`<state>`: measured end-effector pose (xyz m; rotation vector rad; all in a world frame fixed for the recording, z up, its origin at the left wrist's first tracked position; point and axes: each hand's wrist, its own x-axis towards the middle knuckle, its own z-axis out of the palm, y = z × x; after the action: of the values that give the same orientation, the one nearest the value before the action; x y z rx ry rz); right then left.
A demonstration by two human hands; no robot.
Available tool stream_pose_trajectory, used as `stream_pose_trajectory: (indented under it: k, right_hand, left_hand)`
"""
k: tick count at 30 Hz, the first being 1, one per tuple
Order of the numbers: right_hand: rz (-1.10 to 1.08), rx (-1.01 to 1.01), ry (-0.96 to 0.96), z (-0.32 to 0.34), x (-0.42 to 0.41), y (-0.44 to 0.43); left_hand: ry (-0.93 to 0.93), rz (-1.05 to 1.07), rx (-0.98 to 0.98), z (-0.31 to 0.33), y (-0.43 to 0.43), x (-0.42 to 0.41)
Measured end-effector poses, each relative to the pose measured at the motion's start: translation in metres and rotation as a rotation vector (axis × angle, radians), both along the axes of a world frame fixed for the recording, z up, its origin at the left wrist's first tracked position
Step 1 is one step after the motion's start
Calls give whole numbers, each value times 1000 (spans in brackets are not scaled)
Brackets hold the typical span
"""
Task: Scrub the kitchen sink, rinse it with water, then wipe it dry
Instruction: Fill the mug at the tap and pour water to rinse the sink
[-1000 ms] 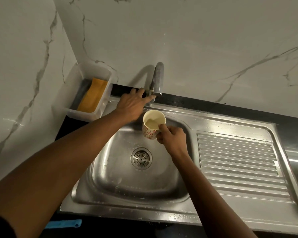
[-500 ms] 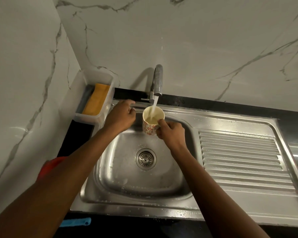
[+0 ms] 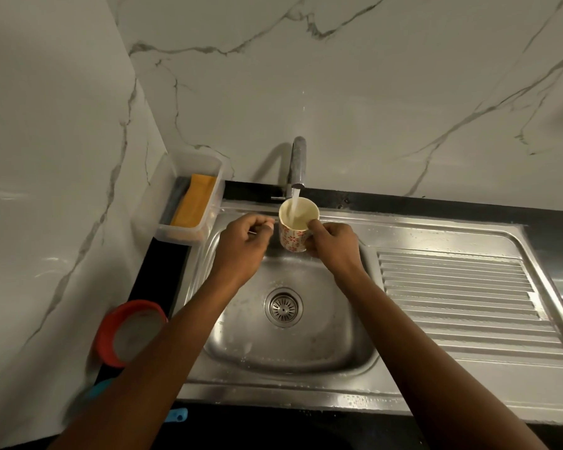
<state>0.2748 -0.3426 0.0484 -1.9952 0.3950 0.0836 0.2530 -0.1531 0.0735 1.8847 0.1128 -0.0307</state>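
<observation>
A steel sink (image 3: 306, 358) with a round drain (image 3: 283, 307) lies below me, its basin wet and flecked with foam. My right hand (image 3: 333, 246) grips a floral cup (image 3: 293, 233) under the faucet (image 3: 298, 164). Water streams from the spout into the cup. My left hand (image 3: 246, 243) hovers just left of the cup over the basin's back edge, fingers curled, holding nothing that I can see.
A clear tub (image 3: 189, 203) with an orange sponge (image 3: 195, 206) stands at the back left corner. A red-rimmed round container (image 3: 129, 332) sits on the dark counter at left. The ribbed drainboard (image 3: 462, 303) spreads to the right. A blue item (image 3: 176, 415) lies at the front edge.
My left hand came off the faucet handle and drew back beside the cup. Water now runs in a full stream into the cup, which sits a little higher under the spout.
</observation>
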Motion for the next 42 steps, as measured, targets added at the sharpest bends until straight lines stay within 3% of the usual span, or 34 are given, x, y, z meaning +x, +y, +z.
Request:
stream_pose_trajectory:
  k: [42]
  right_hand:
    - [3,24,6,10,10,5]
  left_hand:
    - [-54,-18,57,7,-1,-1]
